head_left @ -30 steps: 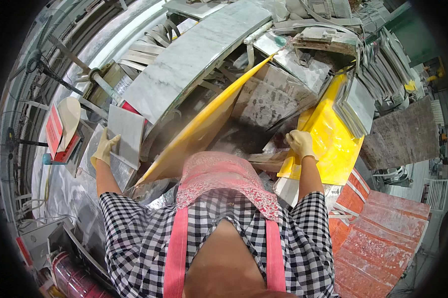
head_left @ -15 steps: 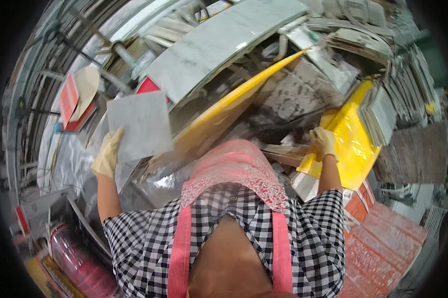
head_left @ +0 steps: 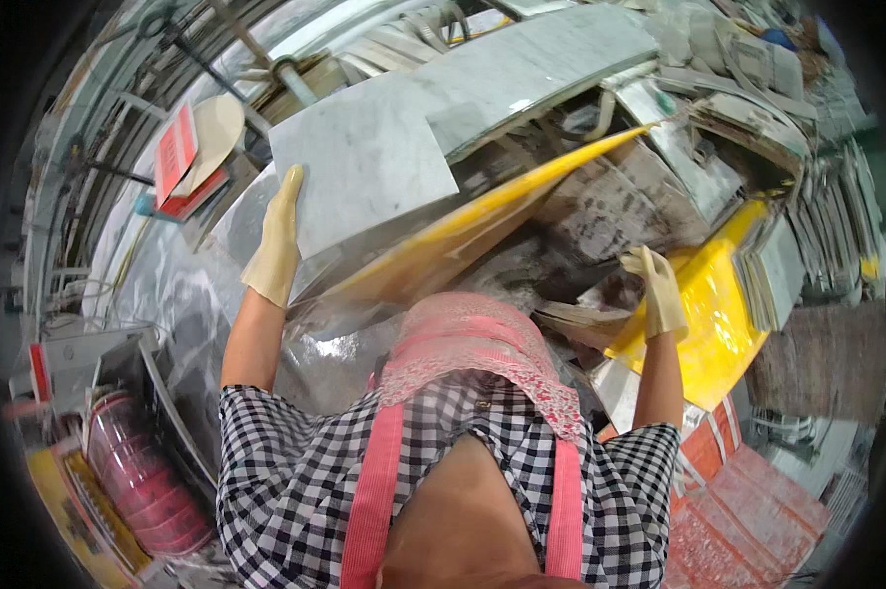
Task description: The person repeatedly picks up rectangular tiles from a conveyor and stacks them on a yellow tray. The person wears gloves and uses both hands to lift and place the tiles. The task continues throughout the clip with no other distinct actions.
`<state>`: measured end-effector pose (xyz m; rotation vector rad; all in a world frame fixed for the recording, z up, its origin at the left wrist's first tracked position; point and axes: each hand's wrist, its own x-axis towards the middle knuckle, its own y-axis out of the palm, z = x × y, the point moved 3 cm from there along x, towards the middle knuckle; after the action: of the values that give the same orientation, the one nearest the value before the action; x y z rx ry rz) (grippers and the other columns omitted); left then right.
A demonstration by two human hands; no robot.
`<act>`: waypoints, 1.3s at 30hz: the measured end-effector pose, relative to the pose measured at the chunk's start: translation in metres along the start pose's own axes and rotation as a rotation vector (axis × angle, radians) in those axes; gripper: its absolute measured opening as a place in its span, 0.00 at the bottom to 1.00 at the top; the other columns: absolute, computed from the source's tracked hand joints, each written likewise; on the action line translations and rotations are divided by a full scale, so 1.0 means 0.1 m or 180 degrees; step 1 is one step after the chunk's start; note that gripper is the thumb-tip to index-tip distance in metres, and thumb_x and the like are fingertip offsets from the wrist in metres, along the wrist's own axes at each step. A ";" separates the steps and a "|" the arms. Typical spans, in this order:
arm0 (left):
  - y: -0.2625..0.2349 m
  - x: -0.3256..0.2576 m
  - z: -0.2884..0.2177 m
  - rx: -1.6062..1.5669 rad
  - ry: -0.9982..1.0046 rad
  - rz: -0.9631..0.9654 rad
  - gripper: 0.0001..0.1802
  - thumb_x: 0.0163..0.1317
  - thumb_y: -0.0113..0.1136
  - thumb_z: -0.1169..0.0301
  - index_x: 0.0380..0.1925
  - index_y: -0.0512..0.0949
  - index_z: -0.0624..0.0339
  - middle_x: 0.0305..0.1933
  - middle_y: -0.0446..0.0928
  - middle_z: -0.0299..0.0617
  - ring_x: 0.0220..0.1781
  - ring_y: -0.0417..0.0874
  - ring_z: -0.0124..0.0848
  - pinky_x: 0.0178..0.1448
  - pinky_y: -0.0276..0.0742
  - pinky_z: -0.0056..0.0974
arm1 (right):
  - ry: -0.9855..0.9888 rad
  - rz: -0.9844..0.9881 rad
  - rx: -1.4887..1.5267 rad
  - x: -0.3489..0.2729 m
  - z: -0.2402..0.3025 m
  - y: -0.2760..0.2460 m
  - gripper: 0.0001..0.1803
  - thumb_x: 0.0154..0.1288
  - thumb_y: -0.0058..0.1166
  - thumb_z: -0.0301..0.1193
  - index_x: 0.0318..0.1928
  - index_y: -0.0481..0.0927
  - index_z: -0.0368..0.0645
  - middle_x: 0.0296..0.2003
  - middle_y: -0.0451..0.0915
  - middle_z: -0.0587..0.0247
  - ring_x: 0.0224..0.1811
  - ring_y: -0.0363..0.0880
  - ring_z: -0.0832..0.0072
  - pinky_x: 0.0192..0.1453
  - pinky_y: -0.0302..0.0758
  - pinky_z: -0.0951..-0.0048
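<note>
Tile (head_left: 369,167) is gripped at its left edge by the left hand (head_left: 278,231), presumably so its face is left uncovered, before the marble slab (head_left: 541,69); the right hand (head_left: 660,294) is held loosely uncurled, seemingly empty, beside yellow sheeting (head_left: 713,329).

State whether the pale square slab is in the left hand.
In: the left hand holds the slab by its left edge, one digit lying along it; the grip underneath is hidden.

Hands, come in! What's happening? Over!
Left hand holding pale grey flat stone tile. Right hand looks empty, near shiny yellow sheet. Slanted yellow panel alongside tile.
</note>
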<state>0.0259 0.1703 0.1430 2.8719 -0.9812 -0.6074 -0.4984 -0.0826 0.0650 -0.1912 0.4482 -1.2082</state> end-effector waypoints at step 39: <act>4.68 -0.55 0.98 -0.0496 -0.1259 0.3248 0.27 0.77 0.54 0.59 0.69 0.67 0.61 0.66 0.75 0.48 0.63 0.80 0.40 0.65 0.79 0.45 | -0.0625 -0.2328 0.3971 0.01 0.66 -0.32 0.10 0.69 0.63 0.28 0.47 0.80 0.39 0.31 0.82 0.69 0.20 0.69 0.83 0.23 0.63 0.78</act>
<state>-0.3221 -0.1618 0.1499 1.7417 -2.0672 -1.0304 -0.4966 -0.1011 0.1361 0.6525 -0.6506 -1.9461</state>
